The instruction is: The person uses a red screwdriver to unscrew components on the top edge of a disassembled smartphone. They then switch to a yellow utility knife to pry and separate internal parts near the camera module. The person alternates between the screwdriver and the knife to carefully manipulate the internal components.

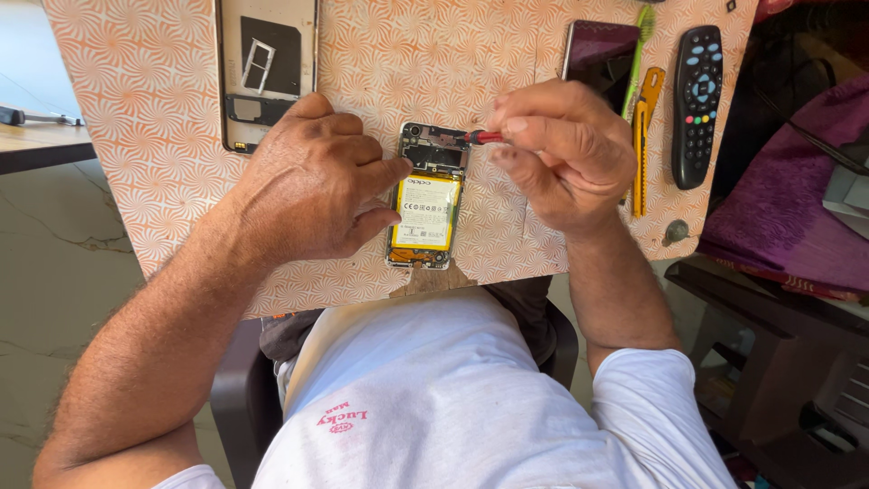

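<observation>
Nearest the person, at the lower middle of the frame, an opened phone (427, 197) lies on the patterned counter (145, 109), its yellow battery (425, 212) exposed. The left hand (312, 186) curls over the phone's left edge, thumb and forefinger pressing against its side to steady it. The right hand (561, 154) is closed in a pinch around a small red-handled screwdriver (483, 138), whose tip meets the phone's upper right corner. If the tip slips off, it could gouge the circuit board or puncture the battery just below. A loosened screw could roll away and be hard to spot on the busy pattern. Farther up, a detached back frame (267, 72) lies at upper left, and a second phone (599, 52), a yellow utility knife (643, 136) and a black remote control (697, 104) at upper right.
</observation>
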